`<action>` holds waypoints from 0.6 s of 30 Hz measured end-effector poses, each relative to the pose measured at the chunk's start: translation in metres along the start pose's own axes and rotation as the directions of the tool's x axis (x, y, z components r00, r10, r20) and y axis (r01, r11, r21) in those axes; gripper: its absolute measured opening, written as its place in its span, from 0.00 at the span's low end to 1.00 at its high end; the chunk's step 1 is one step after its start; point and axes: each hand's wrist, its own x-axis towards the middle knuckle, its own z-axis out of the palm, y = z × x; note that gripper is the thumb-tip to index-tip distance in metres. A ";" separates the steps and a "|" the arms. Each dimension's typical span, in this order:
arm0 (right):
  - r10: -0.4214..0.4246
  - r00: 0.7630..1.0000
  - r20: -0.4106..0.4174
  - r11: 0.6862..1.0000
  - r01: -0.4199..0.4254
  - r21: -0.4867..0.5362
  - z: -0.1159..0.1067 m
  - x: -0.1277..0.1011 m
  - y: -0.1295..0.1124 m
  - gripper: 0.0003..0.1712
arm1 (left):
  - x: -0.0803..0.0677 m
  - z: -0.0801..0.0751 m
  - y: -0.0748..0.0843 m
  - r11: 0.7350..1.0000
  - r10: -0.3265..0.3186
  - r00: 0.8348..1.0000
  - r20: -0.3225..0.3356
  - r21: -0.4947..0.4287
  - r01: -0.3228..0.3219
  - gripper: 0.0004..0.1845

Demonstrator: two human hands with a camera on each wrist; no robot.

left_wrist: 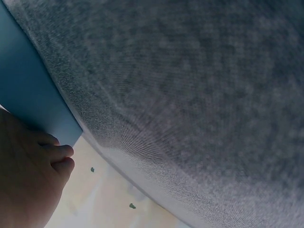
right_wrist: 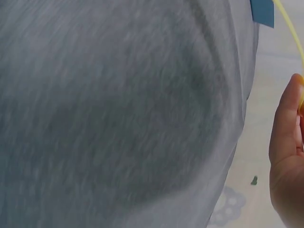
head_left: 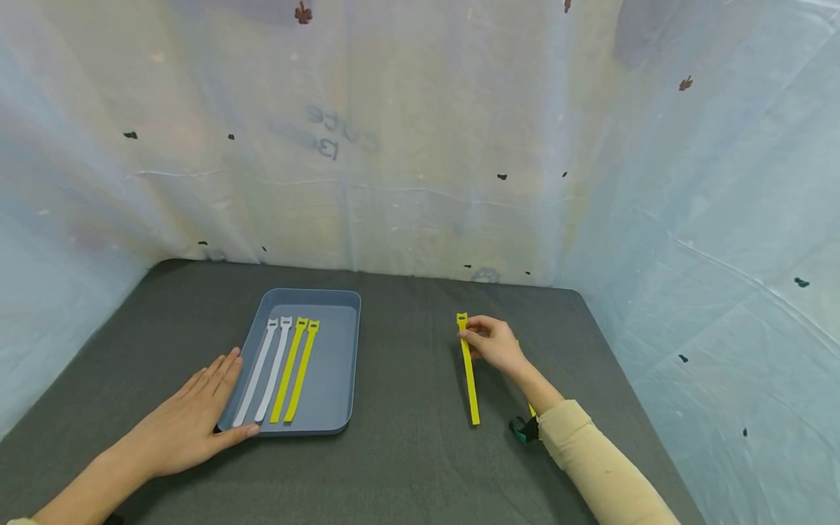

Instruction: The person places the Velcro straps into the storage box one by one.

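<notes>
We are pinching a yellow strap (head_left: 469,375) near its far, looped end with our right hand (head_left: 496,344), fingers curled round it, on the right part of the dark grey surface (head_left: 407,452); the strap is running toward us, its near end lying on the cloth, well apart from the tray. Our left hand (head_left: 190,419) is lying flat, fingers straight and together, palm down on the surface, its fingertips and thumb touching the near left corner of the blue-grey tray (head_left: 341,364). Inside the tray two white straps (head_left: 265,372) are lying side by side on the left and two yellow straps (head_left: 295,372) just beside them on the right, all four pointing away from us. Our left wrist view is showing the fingers (left_wrist: 57,159) against the tray's blue edge; our right wrist view is blurred, showing only the thumb side of the hand and a thin yellow line. A pale sheet (head_left: 420,146) is hanging behind and to both sides of the surface
</notes>
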 end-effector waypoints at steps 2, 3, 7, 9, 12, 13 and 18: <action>-0.008 1.000 -0.004 1.000 0.008 0.016 0.005 0.001 -0.002 0.17 | 0.000 0.000 0.000 1.000 -0.002 1.000 0.003 0.001 0.002 0.62; -0.013 1.000 -0.006 1.000 0.013 0.025 0.007 0.001 -0.003 0.17 | 0.000 0.000 -0.001 1.000 -0.003 1.000 0.004 0.001 0.003 0.62; -0.016 1.000 0.001 0.998 0.016 0.060 0.016 0.003 -0.007 0.17 | 0.001 -0.001 -0.001 1.000 -0.002 1.000 0.006 0.000 0.002 0.62; -0.017 1.000 0.007 0.996 0.017 0.082 0.021 0.003 -0.009 0.18 | 0.000 0.000 -0.001 1.000 0.001 1.000 0.001 0.000 -0.001 0.62; -0.020 1.000 0.016 0.993 0.018 0.117 0.028 0.003 -0.011 0.19 | 0.000 0.000 -0.001 1.000 0.001 1.000 0.000 0.001 -0.001 0.62; -0.022 1.000 0.017 0.992 0.019 0.128 0.030 0.003 -0.012 0.19 | 0.000 0.000 -0.001 1.000 -0.002 1.000 0.001 0.001 0.002 0.62; -0.016 1.000 0.023 0.982 0.011 0.189 0.042 0.005 -0.016 0.19 | 0.000 0.001 0.000 1.000 0.000 1.000 0.005 -0.002 0.000 0.62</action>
